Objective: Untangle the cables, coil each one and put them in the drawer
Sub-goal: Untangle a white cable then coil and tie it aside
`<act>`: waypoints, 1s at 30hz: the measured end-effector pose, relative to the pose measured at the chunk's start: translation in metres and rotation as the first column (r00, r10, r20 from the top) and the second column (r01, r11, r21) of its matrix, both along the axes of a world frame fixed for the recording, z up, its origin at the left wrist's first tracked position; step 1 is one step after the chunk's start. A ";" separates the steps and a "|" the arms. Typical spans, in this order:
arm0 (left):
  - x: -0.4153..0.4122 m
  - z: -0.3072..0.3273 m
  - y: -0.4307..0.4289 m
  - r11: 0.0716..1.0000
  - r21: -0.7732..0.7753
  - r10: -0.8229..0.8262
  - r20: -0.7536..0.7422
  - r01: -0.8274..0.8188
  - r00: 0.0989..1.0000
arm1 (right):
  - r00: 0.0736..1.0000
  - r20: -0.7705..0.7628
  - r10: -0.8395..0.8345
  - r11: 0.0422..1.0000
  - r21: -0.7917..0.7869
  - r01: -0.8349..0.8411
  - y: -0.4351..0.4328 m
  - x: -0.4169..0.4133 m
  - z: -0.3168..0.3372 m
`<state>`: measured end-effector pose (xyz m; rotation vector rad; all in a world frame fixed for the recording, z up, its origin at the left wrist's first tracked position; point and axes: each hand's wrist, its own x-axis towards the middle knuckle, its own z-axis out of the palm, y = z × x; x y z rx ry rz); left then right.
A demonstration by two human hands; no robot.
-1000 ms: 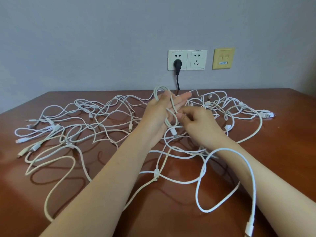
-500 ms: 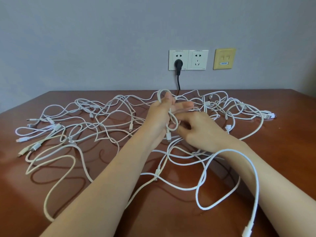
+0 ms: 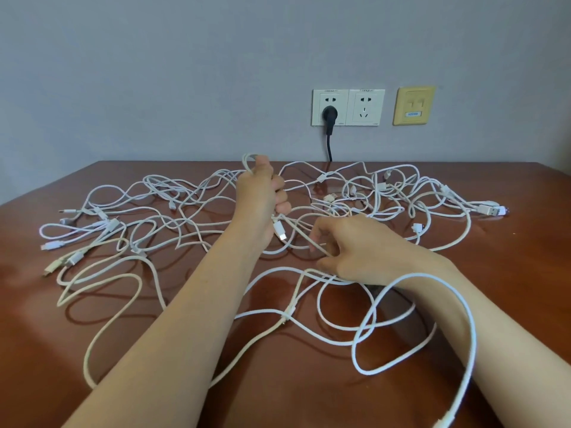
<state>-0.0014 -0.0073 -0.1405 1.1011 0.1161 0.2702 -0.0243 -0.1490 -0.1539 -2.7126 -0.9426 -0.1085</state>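
Observation:
Several white cables (image 3: 173,217) lie tangled across the brown table (image 3: 509,273). My left hand (image 3: 258,196) is raised over the middle of the tangle, its fingers curled round a small coil of white cable; a loop sticks out above the fist and a plug (image 3: 279,231) hangs below it. My right hand (image 3: 355,251) is lower and to the right, pinching a white strand (image 3: 318,247) just above the table. A thicker white cable (image 3: 463,307) arches over my right forearm. No drawer is in view.
On the grey wall behind the table are two white sockets (image 3: 364,107), the left one with a black plug (image 3: 330,114) and cord in it, and a yellow network plate (image 3: 412,105). USB plugs (image 3: 491,209) lie at the far right.
My left hand has closed into a fist round the coil and lifted a little. My right hand let go near the left palm and moved down and right to a strand by the table.

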 end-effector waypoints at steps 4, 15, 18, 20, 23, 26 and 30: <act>0.001 0.000 0.006 0.985 0.129 0.112 0.010 -0.113 0.994 | 0.961 0.265 0.073 0.995 -0.090 -0.051 0.002 -0.007 0.006; -0.014 0.000 -0.029 0.864 0.465 -0.114 -0.195 0.195 0.974 | 0.892 0.423 -0.159 0.931 0.365 -0.008 -0.001 -0.005 0.010; -0.019 -0.002 -0.033 0.839 0.433 -0.263 -0.205 0.328 0.943 | 0.925 0.322 -0.200 0.908 0.415 0.052 -0.004 0.001 0.009; -0.022 -0.004 -0.035 0.789 0.495 -0.295 -0.214 0.364 0.931 | 0.951 0.208 -0.230 0.869 0.483 0.105 -0.007 0.005 0.009; -0.023 -0.006 -0.034 0.689 0.572 -0.376 -0.245 0.446 0.894 | 0.966 0.132 -0.224 0.852 0.507 0.129 -0.014 0.012 0.008; -0.022 -0.007 -0.029 0.629 0.590 -0.450 -0.253 0.506 0.856 | 0.967 0.152 -0.206 0.887 0.447 0.119 -0.018 0.015 0.009; -0.022 -0.007 -0.021 0.545 0.626 -0.507 -0.285 0.558 0.814 | 0.993 0.028 -0.116 0.861 0.501 0.086 -0.025 0.016 0.013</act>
